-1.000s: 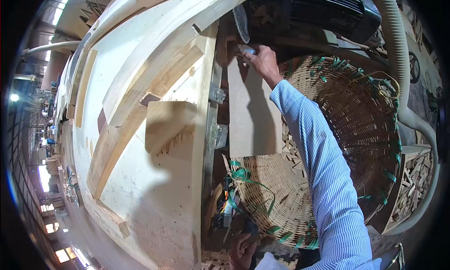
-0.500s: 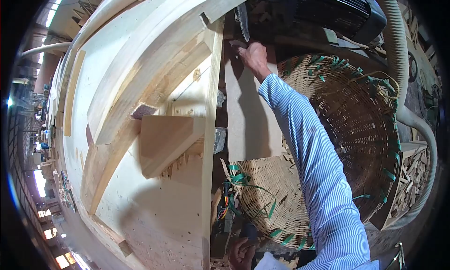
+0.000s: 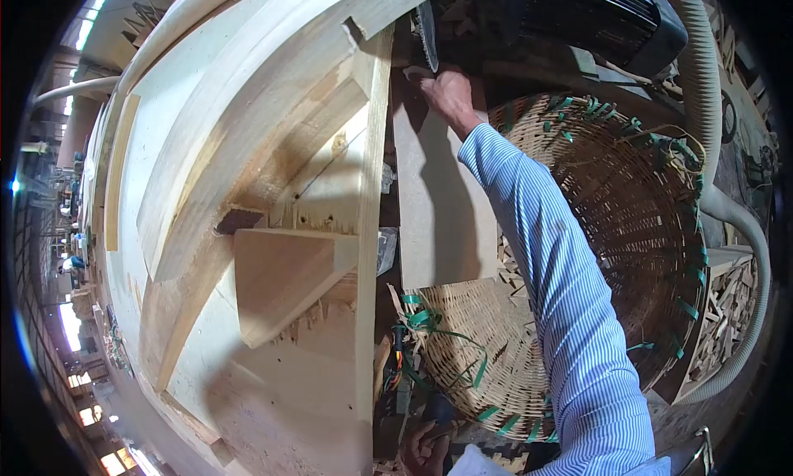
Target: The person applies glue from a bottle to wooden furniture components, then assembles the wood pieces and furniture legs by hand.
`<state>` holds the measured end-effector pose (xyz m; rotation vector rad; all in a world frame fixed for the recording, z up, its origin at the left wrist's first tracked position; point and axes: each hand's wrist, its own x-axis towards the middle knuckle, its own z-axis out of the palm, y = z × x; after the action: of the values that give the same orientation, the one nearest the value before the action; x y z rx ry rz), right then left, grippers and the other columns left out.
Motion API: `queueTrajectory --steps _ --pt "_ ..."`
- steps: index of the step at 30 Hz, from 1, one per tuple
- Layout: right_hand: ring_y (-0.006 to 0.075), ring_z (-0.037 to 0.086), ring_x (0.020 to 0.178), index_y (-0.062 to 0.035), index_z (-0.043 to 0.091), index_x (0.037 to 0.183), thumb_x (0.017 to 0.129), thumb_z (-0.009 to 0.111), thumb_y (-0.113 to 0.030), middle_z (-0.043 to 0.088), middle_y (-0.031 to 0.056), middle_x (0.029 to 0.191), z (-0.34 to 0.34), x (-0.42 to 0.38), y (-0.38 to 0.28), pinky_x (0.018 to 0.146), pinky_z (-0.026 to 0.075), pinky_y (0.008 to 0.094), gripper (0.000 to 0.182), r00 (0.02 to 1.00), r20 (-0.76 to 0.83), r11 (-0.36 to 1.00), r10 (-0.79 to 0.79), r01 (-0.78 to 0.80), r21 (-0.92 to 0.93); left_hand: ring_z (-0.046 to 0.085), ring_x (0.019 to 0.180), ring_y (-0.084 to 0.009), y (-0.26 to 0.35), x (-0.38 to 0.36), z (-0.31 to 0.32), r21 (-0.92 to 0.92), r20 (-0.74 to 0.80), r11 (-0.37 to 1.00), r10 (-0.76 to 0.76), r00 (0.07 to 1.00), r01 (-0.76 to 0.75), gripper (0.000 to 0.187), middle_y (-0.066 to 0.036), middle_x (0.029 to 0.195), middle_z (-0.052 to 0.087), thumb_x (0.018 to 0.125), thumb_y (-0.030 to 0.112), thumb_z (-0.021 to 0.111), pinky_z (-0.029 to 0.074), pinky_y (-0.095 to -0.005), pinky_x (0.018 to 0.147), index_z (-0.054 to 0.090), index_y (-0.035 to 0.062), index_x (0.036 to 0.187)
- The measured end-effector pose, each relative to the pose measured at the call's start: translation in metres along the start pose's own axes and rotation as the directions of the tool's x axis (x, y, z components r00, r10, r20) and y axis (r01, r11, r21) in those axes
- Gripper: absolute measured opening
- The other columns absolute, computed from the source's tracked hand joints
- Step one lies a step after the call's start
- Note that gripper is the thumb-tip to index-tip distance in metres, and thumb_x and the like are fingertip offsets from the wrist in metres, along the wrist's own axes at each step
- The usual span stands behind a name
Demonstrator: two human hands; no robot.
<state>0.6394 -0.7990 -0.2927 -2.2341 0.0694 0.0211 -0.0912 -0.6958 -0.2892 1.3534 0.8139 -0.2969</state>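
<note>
Right hand (image 3: 448,98) partly curled at the far end of one flat board (image 3: 442,236), grip unclear; one dark blade (image 3: 426,38) just beyond; one wicker basket (image 3: 640,228) to its right; left hand (image 3: 425,448) shadowed, state unclear.

Pale worktable (image 3: 289,410), long curved timber (image 3: 248,166) across it, angled wooden block (image 3: 287,271) near its edge, narrow wooden strip (image 3: 119,174)

A flat, rectangular, greyish-beige board (image 3: 438,195) stretched lengthwise away from the viewer, its straight near end reaching over the wicker basket (image 3: 475,319). A dark shadow ran along its face.
</note>
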Motion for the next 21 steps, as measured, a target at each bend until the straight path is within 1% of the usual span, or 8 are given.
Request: queueTrajectory --steps 10,12,13,15,16,17,19,21 --pt "0.0419 0.074 0.094 0.0043 0.077 0.093 0.088 0.070 -0.043 0.075 0.0275 0.093 -0.006 0.004 0.008 0.087 0.056 0.0471 0.049 0.999 -0.004 0.999 -0.042 0.042 -0.003 0.041 0.148 -0.0411 -0.005 0.000 0.007 -0.161 0.019 0.986 -0.039 0.999 0.041 0.055 -0.026 0.157 0.043 0.105 0.022 0.062 0.044 -0.0489 0.115 0.045 -0.0023 0.152" --pt "0.0346 0.076 0.088 0.0018 0.079 0.096 0.086 0.073 -0.041 0.076 0.0237 0.089 -0.009 0.003 0.018 0.081 0.057 0.0424 0.044 0.994 -0.104 0.983 -0.010 0.029 0.180 0.040 0.148 -0.0413 -0.006 -0.002 0.008 -0.189 0.022 0.981 -0.047 0.999 0.050 0.055 -0.026 0.157 0.043 0.105 0.022 0.062 0.043 -0.0490 0.115 0.045 -0.0023 0.152" --pt "0.0346 0.076 0.088 0.0018 0.079 0.096 0.086 0.073 -0.041 0.076 0.0237 0.089 -0.013 -0.002 0.024 0.081 0.057 0.0424 0.044 0.995 -0.102 0.983 -0.007 0.026 0.182 0.040 0.149 -0.0413 -0.006 -0.005 0.009 -0.203 0.020 0.978 -0.052 0.998 0.055 0.056 -0.026 0.157 0.043 0.105 0.023 0.062 0.043 -0.0490 0.115 0.045 -0.0024 0.152" --pt "0.0233 0.075 0.081 0.0013 0.079 0.101 0.084 0.076 -0.039 0.076 0.0195 0.084 -0.029 -0.015 0.038 0.075 0.057 0.0366 0.044 0.996 -0.038 0.924 0.076 -0.057 0.377 0.040 0.149 -0.0415 -0.006 -0.010 0.014 -0.235 0.014 0.970 -0.055 0.998 0.057 0.057 -0.027 0.158 0.043 0.105 0.024 0.062 0.043 -0.0491 0.115 0.045 -0.0024 0.152" --pt "0.0137 0.070 0.075 0.0022 0.078 0.106 0.088 0.078 -0.034 0.076 0.0120 0.082 -0.034 -0.024 0.048 0.070 0.055 0.0306 0.040 0.998 -0.014 0.891 0.067 -0.054 0.451 0.040 0.149 -0.0416 -0.006 -0.012 0.018 -0.252 0.013 0.966 -0.057 0.998 0.059 0.057 -0.027 0.158 0.042 0.105 0.024 0.063 0.043 -0.0491 0.116 0.045 -0.0025 0.152" --pt "0.0137 0.070 0.075 0.0022 0.078 0.106 0.088 0.078 -0.034 0.076 0.0120 0.082 -0.040 -0.035 0.059 0.070 0.055 0.0306 0.040 0.998 -0.013 0.890 0.067 -0.054 0.452 0.040 0.149 -0.0417 -0.004 -0.017 0.024 -0.268 0.013 0.961 -0.060 0.998 0.062 0.057 -0.027 0.158 0.042 0.105 0.024 0.063 0.042 -0.0492 0.116 0.045 -0.0025 0.152" --pt "0.0070 0.059 0.076 0.0048 0.074 0.115 0.095 0.077 -0.026 0.068 0.0004 0.088 -0.054 -0.070 0.069 0.070 0.052 0.0258 0.037 0.991 0.102 0.722 0.091 -0.136 0.679 0.045 0.141 -0.0370 0.059 -0.007 0.042 -0.182 -0.018 0.983 -0.039 0.999 0.035 0.054 -0.024 0.151 0.047 0.103 0.022 0.065 0.045 -0.0458 0.111 0.048 -0.0024 0.148" --pt "0.0069 0.059 0.082 0.0038 0.072 0.119 0.098 0.075 -0.027 0.066 -0.0001 0.096 -0.079 -0.114 0.072 0.076 0.055 0.0269 0.037 0.976 0.162 0.636 0.146 -0.218 0.740 0.055 0.126 -0.0277 0.120 0.002 0.065 -0.007 -0.071 1.000 0.015 0.997 -0.015 0.047 -0.019 0.138 0.057 0.100 0.016 0.069 0.050 -0.0390 0.102 0.052 -0.0023 0.140"
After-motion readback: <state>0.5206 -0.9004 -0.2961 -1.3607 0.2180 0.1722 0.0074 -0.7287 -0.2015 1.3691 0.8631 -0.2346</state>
